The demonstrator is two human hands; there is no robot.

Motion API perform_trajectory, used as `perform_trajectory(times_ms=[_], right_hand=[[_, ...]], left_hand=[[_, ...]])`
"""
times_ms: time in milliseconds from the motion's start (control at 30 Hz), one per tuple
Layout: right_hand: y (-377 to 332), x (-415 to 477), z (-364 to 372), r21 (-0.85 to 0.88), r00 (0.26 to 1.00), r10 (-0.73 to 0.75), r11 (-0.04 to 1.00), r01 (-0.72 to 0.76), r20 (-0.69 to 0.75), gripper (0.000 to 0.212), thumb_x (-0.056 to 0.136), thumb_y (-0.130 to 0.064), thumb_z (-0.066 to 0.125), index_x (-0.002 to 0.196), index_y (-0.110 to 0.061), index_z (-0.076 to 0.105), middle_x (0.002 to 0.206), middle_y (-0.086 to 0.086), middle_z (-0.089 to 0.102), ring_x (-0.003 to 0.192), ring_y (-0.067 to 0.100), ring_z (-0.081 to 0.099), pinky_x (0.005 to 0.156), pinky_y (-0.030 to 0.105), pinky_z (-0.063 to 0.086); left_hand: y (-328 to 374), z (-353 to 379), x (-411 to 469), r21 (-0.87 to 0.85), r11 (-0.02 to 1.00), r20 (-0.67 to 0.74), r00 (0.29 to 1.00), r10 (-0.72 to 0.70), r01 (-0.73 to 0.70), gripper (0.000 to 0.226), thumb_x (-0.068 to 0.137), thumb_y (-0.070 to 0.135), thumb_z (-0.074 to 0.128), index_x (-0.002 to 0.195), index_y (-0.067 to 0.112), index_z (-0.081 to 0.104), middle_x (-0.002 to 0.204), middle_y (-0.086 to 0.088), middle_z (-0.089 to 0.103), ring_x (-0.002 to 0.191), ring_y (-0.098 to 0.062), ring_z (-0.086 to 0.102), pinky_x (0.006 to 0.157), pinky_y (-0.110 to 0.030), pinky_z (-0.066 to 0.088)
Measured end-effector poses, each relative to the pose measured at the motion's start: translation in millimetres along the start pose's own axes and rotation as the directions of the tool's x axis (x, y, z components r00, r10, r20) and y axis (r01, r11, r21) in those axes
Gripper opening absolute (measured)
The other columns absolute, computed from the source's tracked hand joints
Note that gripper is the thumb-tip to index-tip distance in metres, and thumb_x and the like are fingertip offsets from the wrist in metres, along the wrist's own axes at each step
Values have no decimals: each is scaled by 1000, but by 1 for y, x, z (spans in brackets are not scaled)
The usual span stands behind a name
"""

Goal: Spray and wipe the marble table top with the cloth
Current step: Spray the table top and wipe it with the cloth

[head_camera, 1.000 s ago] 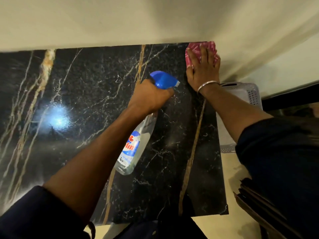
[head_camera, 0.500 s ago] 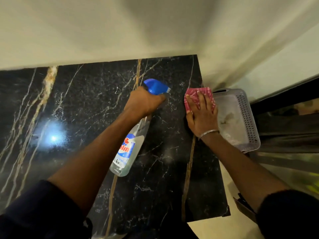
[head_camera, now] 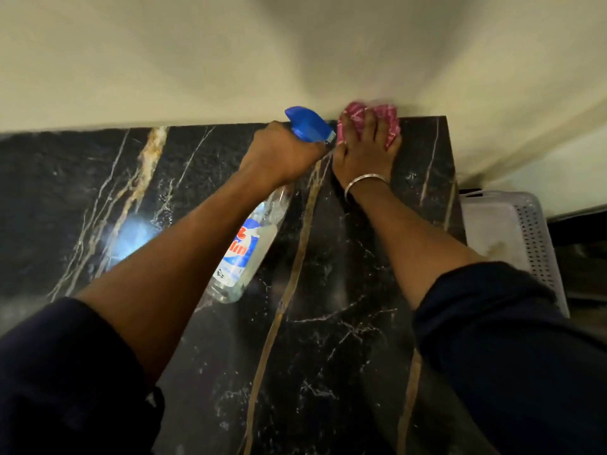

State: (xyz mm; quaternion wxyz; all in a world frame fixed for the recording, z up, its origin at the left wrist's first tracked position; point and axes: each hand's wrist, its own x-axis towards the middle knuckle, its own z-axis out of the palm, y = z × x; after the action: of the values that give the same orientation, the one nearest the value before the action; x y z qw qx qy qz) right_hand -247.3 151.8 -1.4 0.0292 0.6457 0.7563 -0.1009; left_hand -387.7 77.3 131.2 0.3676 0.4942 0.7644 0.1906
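The black marble table top (head_camera: 328, 339) with gold and white veins fills the lower view. My left hand (head_camera: 279, 156) grips the neck of a clear spray bottle (head_camera: 246, 254) with a blue trigger head, held above the marble and pointing toward the wall. My right hand (head_camera: 364, 149) presses flat, fingers spread, on a pink patterned cloth (head_camera: 391, 118) at the far edge of the marble, against the wall. The cloth is slightly blurred. The two hands are close together.
A cream wall (head_camera: 230, 60) runs along the table's far edge. A white perforated plastic basket (head_camera: 532, 231) stands just off the table's right edge. A lamp's glare (head_camera: 138, 234) shows on the marble at left.
My right hand has pushed the cloth from the right edge near the basket up to the far edge by the wall. My left hand with the bottle moved that way too.
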Motion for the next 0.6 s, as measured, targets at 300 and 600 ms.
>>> perform_trajectory(times_ms=[300,600], right_hand=[[-103,-21,20,-1,995,-84,996,84,-57,58,99,-41,27,156,-33,20,165,12,14,151,34,9,118,64,3],[-275,-34,43,-12,991,-127,992,127,-50,59,99,-42,27,156,-31,18,165,12,13,151,35,11,117,64,4]], left_hand=[[-69,-49,13,-26,997,-31,997,-70,69,28,85,41,65,71,28,45,72,5,58,71,-11,59,69,-27,50],[-186,-165,23,-98,984,-86,984,-155,146,49,77,48,68,108,12,53,98,-4,67,87,-17,65,74,-31,54]])
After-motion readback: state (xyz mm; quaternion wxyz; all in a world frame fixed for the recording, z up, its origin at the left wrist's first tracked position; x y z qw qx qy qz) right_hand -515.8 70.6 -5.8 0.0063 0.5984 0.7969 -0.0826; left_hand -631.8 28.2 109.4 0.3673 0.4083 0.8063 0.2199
